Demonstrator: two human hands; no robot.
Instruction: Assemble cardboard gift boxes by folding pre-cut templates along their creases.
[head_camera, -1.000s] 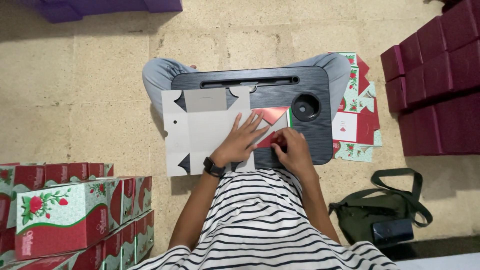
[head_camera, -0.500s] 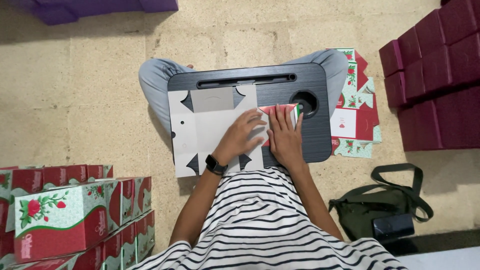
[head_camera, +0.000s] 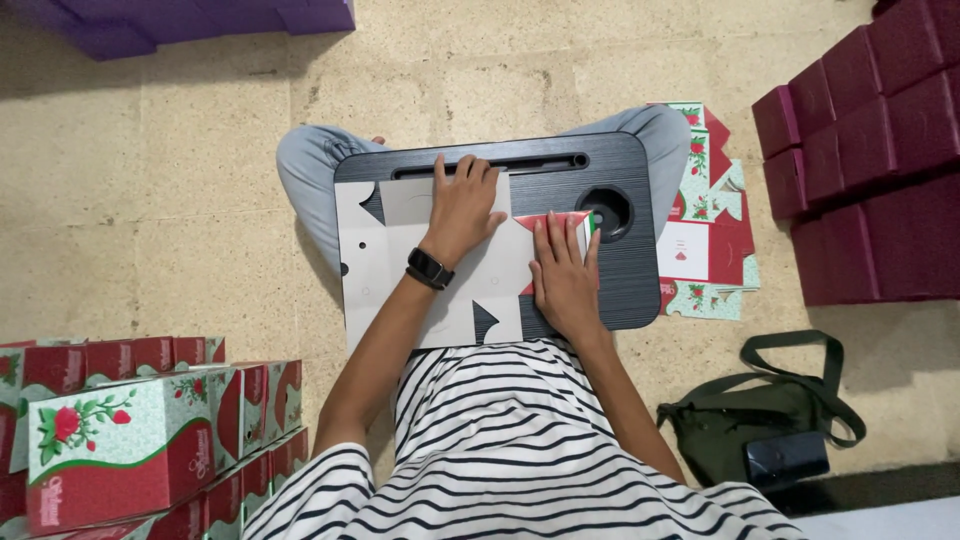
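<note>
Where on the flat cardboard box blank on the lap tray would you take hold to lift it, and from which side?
Probably the box blank's left edge, from the person's left. It juts past the black lap tray there, so fingers can slip underneath. The left hand and right hand press flat on its middle and folded right flap.

The flat cardboard box blank lies grey side up on the black lap worktop, its left edge hanging over. Its right flap, red and white with green, is folded over and pressed flat.
</note>
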